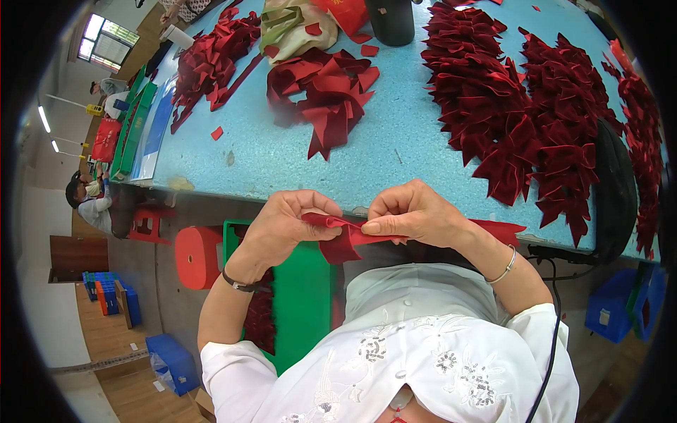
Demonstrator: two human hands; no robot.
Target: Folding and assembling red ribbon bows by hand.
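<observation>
In front of my body, by the table's near edge, a red ribbon [343, 248] is stretched between my two hands. My left hand [285, 224] pinches its folded part between thumb and fingers. Close beside it, my right hand [423, 215] grips the same ribbon with thumb against curled fingers. One ribbon end shows beyond my right wrist. Past my hands, a heap of loose red ribbon pieces [328, 95] lies on the blue table [261, 158]. Rows of dark red bows [472, 92] are stacked on the right.
Another red ribbon heap [211, 63] lies far left. A dark cup [390, 22] and cloth bag [289, 32] stand at the back. A black bag [615, 194] is at right. Below are a green crate [303, 296] holding bows and a red stool [197, 257]. Other people sit far left.
</observation>
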